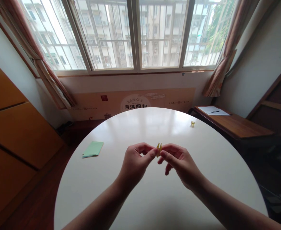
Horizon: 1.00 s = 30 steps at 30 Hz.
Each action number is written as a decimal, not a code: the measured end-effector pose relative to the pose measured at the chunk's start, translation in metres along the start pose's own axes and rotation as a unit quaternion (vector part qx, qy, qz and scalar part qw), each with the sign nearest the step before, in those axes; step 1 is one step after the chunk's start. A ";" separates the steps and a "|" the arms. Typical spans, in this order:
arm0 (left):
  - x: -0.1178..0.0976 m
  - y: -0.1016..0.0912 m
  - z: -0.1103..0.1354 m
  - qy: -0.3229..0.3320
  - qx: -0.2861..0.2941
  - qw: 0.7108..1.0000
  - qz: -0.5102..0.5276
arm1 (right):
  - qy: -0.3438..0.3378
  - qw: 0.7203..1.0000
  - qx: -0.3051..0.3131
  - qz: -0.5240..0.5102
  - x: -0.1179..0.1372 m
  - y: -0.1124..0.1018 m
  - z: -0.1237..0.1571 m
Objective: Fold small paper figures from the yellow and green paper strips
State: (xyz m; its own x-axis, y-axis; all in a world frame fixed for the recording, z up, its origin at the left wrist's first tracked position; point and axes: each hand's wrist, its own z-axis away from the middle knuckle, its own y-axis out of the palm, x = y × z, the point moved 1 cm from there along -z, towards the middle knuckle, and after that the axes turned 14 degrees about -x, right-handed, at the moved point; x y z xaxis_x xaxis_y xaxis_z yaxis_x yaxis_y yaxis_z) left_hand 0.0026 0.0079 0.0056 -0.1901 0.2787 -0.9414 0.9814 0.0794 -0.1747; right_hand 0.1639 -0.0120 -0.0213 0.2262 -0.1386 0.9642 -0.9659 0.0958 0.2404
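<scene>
Above the middle of the white table, a small folded piece of yellow paper (159, 146) is pinched between both hands, its two narrow points sticking up. My left hand (138, 158) grips its left side between thumb and forefinger. On the other side, the thumb and forefinger of my right hand (178, 161) close on it, while the lower fingers curl loosely below. The fingertips cover the lower part of the paper. Farther off at the right lies a small yellow folded paper figure (193, 124), which looks like a paper crane.
A short stack of green paper sheets (93, 148) lies on the left of the round white table (155, 204). Beyond the table's right edge, a wooden bench (241, 124) carries a white sheet (212, 111) and a dark pen (215, 111). A window with curtains stands behind.
</scene>
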 end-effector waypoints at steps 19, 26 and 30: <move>-0.005 0.000 0.003 0.071 0.039 0.996 -0.036 | 0.092 0.990 0.051 -0.095 0.000 -0.001 -0.001; -0.008 -0.013 -0.005 0.104 0.007 0.995 0.002 | 0.147 0.977 0.070 -0.138 0.000 0.000 -0.001; -0.013 -0.015 -0.005 0.133 0.029 0.991 -0.018 | 0.166 0.970 0.094 -0.151 -0.002 0.002 0.000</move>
State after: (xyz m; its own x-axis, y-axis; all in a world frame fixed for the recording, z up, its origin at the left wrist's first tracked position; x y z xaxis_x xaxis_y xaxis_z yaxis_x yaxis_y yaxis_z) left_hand -0.0095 0.0074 0.0222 -0.2171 0.5194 -0.8265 0.9725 0.0415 -0.2294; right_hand 0.1614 -0.0115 -0.0225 0.5003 0.1962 0.8433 -0.8480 -0.0856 0.5230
